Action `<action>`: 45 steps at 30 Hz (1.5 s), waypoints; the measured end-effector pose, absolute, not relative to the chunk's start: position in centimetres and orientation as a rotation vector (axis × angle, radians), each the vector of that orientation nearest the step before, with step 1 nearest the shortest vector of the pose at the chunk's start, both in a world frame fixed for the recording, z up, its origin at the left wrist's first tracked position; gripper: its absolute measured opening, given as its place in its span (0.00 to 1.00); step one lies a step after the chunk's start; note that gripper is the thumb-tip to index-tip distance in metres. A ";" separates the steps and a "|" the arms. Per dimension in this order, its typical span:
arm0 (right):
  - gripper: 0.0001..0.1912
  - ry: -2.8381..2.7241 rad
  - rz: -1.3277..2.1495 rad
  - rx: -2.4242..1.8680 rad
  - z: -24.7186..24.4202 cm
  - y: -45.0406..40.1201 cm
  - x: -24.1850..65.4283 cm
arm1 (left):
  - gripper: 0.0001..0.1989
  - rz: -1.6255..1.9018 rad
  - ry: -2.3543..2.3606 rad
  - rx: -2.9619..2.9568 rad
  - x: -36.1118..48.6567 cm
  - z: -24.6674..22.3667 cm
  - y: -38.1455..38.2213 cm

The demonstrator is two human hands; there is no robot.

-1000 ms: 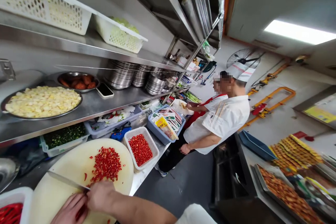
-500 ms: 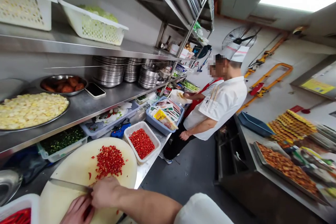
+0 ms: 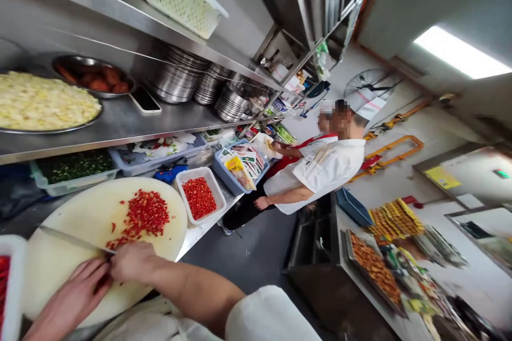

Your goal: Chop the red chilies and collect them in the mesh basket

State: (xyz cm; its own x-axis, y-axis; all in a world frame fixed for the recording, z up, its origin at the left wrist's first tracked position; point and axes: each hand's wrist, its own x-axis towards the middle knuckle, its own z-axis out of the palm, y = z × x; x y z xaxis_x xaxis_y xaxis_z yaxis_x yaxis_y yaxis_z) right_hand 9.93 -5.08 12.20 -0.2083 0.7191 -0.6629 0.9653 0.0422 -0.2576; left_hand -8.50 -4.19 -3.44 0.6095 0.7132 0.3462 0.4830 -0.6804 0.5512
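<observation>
My right hand (image 3: 132,262) grips a kitchen knife (image 3: 74,240) by its handle, the blade pointing left across the round cutting board (image 3: 60,210). Close beside it my left hand (image 3: 78,287) has its fingers bent and together on the board, over red chilies that are mostly hidden beneath them. Chopped red chilies (image 3: 148,213) lie in a loose heap beyond the knife. Just past the board, a white basket (image 3: 221,202) holds more chopped chilies. Whole red chilies (image 3: 4,272) fill another white tub (image 3: 18,256) at the left edge.
A steel shelf (image 3: 116,122) above the board bears a pan of pale slices (image 3: 44,101), a phone (image 3: 144,100) and stacked steel bowls (image 3: 176,77). A blue bin of packets (image 3: 228,178) stands beyond the basket. A person in white (image 3: 320,170) stands farther along the counter.
The view has tilted and swung, so the board and hands appear farther left and more of the right forearm shows. A few more cut chili pieces lie beside the knife.
</observation>
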 end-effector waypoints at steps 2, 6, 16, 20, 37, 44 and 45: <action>0.11 2.010 -0.915 1.685 14.2 -6.4 9.5 | 0.12 0.723 0.932 2.415 -8.5 -0.8 -5.7; 0.16 2.007 -0.889 1.797 16.1 -7.4 9.2 | 0.07 0.560 0.904 2.389 -8.0 4.1 -7.1; 0.20 1.824 -0.911 2.032 12.2 -8.2 8.5 | 0.06 0.522 0.994 2.346 -9.1 2.6 -8.7; 0.20 1.874 -0.895 1.974 12.4 -8.5 8.9 | 0.06 0.518 1.026 2.338 -9.3 3.0 -8.8; 0.17 2.041 -1.111 1.953 9.8 -7.3 14.8 | 0.16 0.653 1.175 2.365 -10.8 0.4 -8.6; 0.17 1.938 -0.994 2.117 10.8 -6.6 20.7 | 0.16 0.718 1.070 2.370 -8.3 -2.9 -4.9; 0.18 1.917 -0.968 2.161 10.8 -6.4 21.2 | 0.17 0.721 1.078 2.362 -7.3 -2.7 -4.3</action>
State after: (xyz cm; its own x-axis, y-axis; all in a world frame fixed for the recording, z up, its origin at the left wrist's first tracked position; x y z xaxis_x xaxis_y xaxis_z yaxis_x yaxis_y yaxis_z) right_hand 21.25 -6.42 10.81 0.0087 0.8606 -0.5092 0.9207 -0.2056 -0.3317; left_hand -7.26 -4.28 -2.73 0.5594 0.7826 0.2731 0.5514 -0.5974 0.5823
